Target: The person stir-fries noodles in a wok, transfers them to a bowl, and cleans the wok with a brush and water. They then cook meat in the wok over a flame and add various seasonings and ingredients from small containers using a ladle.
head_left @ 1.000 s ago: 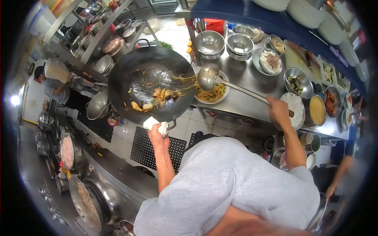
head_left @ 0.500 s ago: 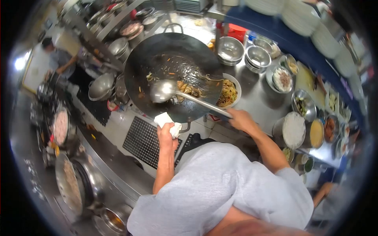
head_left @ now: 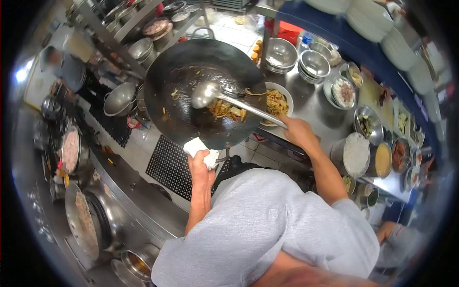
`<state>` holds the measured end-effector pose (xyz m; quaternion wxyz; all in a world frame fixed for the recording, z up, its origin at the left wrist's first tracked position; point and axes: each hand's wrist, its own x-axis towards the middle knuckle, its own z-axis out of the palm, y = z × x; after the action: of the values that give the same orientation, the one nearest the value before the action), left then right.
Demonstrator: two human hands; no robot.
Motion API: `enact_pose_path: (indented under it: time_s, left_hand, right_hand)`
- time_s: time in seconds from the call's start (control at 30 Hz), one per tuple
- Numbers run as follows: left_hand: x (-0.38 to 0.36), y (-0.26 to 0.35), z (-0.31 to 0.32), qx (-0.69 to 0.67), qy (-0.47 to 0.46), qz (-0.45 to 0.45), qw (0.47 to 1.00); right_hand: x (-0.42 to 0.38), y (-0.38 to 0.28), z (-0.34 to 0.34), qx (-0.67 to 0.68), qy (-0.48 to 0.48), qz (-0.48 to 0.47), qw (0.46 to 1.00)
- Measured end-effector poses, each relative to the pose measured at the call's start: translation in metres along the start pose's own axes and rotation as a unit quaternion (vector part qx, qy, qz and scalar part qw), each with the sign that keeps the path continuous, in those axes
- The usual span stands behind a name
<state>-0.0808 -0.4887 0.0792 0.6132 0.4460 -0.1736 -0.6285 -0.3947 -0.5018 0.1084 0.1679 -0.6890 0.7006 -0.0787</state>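
A large dark wok (head_left: 172, 67) is held in front of me beside the steel counter. My left hand (head_left: 201, 165) is closed around a folded white cloth (head_left: 195, 145) at the wok's near edge, by its loop handle (head_left: 223, 160). My right hand (head_left: 300, 133) grips the handle end of a long metal ladle (head_left: 206, 94). The ladle's bowl is inside the wok, above some noodles (head_left: 224, 109). Just right of the wok's rim, a white bowl (head_left: 290, 98) holds more noodles, and a strand hangs over the rim toward it.
Stacked steel bowls (head_left: 281, 53) and filled containers (head_left: 351, 155) line the counter (head_left: 313, 107) on the right. White plates (head_left: 368, 19) sit on a blue shelf above. Black mats (head_left: 165, 165) cover part of the floor. Another person (head_left: 71, 71) stands at far left, and a forearm shows at lower right.
The wok has shifted slightly left. The ladle's bowl has moved up and right inside it, and my right hand has moved up and right. The person at far left has turned.
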Motion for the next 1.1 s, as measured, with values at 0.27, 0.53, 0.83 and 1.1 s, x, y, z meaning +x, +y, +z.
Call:
enact_pose_path:
  time_s: [0.27,0.53,0.83,1.1]
  left_hand:
    - [0.005,0.002,-0.012,0.017,-0.012,-0.012,1.0]
    - [-0.004,0.01,0.019,0.011,0.006,-0.019,1.0]
    - [0.053,0.001,0.001,0.041,0.024,-0.018,0.999]
    - [0.034,0.016,-0.009,0.07,-0.01,-0.017,0.997]
  right_hand:
    - [-0.051,0.103,-0.041,-0.149,0.115,0.038,0.981]
    - [-0.05,0.073,0.02,0.002,0.056,0.101,0.993]
    - [-0.112,0.128,-0.022,-0.096,0.115,0.13,0.98]
    - [-0.066,0.078,0.02,-0.038,0.139,0.12,0.982]
